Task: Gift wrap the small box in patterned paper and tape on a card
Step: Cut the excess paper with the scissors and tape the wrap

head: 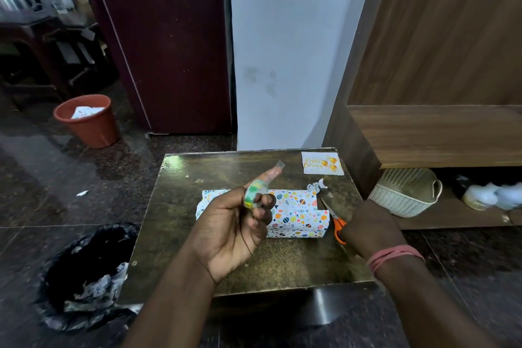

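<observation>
I am sitting over a small dark table (282, 260) that is carrying everything I need. The wrapped box (296, 215) is lying across the middle of it, already covered in white paper with coloured spots and leaves; the paper at its left end is sticking out loose past my hand. I am raising my left hand (234, 229) above the box, palm toward me, with my fingers curling round a roll of tape (253, 195); a short clear strip is standing up from the roll toward the far edge of the table. My right hand (367, 226) is reaching down at the right end of the box onto the scissors (334, 217), whose orange handles are showing just beside my knuckles and whose blades are pointing away from me. I am seeing only the back of this hand, so I cannot tell how its fingers are lying. The birthday card (322, 163) is lying flat at the far right corner, well apart from the box. 1 scrap of crumpled paper (317, 186) is sitting between the card and the box.
</observation>
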